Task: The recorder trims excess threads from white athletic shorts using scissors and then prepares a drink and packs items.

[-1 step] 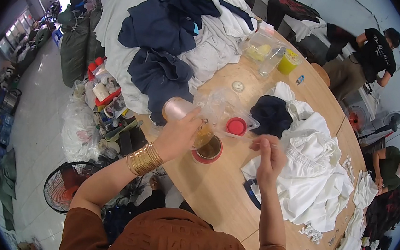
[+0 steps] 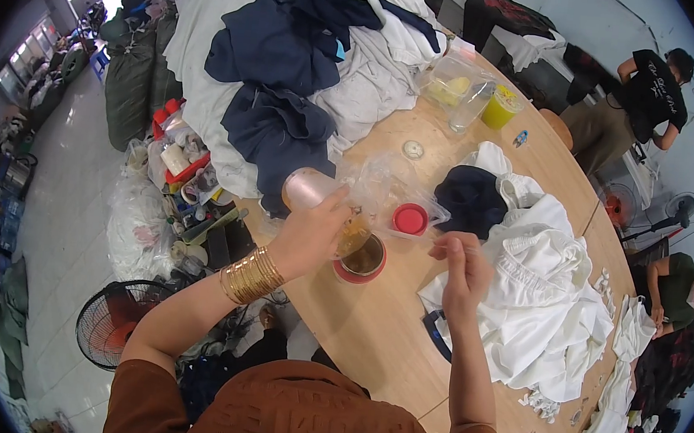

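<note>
Pale pink, the tumbler (image 2: 306, 188) lies tipped over in my left hand (image 2: 312, 231), my fingers wrapped round its side. It slants from ten o'clock toward the red-based cup (image 2: 361, 258), which stands open on the wooden table (image 2: 336, 332). An amber, see-through part (image 2: 354, 236) reaches over the cup's rim; I cannot tell whether it belongs to the tumbler.

Taking that cup as the clock's centre, my right hand (image 2: 465, 276) hovers at three o'clock, thumb and fingertips near one another; whether they pinch anything, I cannot tell. The red lid (image 2: 410, 218) sits near the cup at half past one. Farther off, a navy cloth (image 2: 467, 201) lies at two, white garments (image 2: 538, 310) spread beyond my right hand, and dark blue clothes (image 2: 276, 126) heap up at eleven.
</note>
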`<control>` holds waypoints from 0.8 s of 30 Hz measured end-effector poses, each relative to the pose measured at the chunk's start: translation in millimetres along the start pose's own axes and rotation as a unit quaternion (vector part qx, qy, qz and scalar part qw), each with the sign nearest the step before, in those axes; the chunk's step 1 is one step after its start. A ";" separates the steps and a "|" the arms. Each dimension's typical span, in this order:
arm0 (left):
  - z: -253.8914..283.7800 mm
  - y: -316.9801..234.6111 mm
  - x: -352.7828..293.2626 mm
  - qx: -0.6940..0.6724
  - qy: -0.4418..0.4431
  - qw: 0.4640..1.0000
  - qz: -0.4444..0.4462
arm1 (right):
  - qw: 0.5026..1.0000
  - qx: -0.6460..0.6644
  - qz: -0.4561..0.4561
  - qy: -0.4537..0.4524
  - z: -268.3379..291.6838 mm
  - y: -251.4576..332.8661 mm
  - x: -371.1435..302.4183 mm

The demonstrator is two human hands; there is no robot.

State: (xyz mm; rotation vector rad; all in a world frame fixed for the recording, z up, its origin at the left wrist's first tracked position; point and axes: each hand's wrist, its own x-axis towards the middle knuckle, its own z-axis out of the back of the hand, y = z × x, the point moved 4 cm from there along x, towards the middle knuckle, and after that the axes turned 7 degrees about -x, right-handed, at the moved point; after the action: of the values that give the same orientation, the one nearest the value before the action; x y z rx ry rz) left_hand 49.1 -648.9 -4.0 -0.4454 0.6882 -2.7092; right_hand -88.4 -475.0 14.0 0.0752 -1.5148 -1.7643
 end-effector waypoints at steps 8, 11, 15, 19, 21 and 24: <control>-1.0 -7.4 2.3 0.028 0.040 0.999 0.002 | 1.000 0.012 -0.014 0.014 -2.1 -9.4 -4.9; -2.1 -6.9 3.0 0.035 0.036 0.999 -0.003 | 1.000 -0.002 -0.007 0.013 2.7 -7.7 -6.8; -3.5 -8.1 4.3 0.038 0.034 0.999 -0.009 | 1.000 0.009 -0.010 0.014 7.2 -6.4 -8.6; -1.6 -11.2 4.6 0.037 0.039 0.999 -0.006 | 1.000 0.008 -0.001 0.006 9.5 -7.8 -8.9; -1.8 -11.8 4.6 0.035 0.040 0.999 -0.006 | 1.000 0.016 0.002 -0.006 10.1 -7.4 -8.9; -2.0 -11.1 4.3 0.037 0.038 0.999 -0.010 | 0.999 0.024 0.019 -0.030 8.2 -4.9 -7.7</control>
State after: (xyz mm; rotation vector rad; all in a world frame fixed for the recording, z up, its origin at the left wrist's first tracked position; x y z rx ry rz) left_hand 42.0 -640.4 0.8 -0.3339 0.6047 -2.7725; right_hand -89.9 -464.0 8.8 0.0187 -1.5921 -1.7136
